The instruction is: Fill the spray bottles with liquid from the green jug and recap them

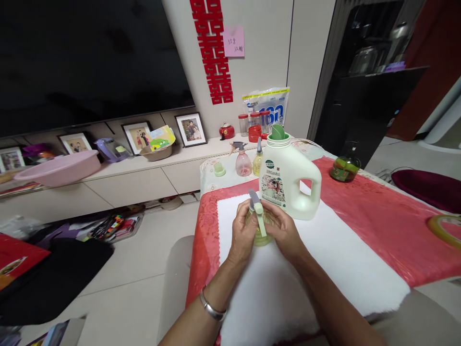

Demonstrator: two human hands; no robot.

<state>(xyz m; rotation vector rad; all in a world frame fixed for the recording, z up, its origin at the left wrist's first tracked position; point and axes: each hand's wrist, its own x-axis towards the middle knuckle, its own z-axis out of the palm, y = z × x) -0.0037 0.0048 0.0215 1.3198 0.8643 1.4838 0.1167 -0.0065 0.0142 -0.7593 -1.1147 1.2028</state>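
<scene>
Between my two hands stands a small yellow-green spray bottle (262,240) with a grey and pale green trigger head. My left hand (243,230) wraps its left side, the thumb near the neck. From the right, my right hand (283,225) closes round the same bottle; part of its fingers is hidden behind it. Just beyond is a large pale green detergent jug (288,178) with a green piece (277,131) in its mouth. A pink spray bottle (243,164) and another yellow spray bottle (257,163) are behind, left of the jug.
A white fluffy mat (342,250) lies over the red tablecloth (374,216). A green cap (219,168) rests at the table's far left. On the right are a dark green bottle of liquid (345,168) and a tape roll (444,228). Jars and framed photos line the cabinet (137,180).
</scene>
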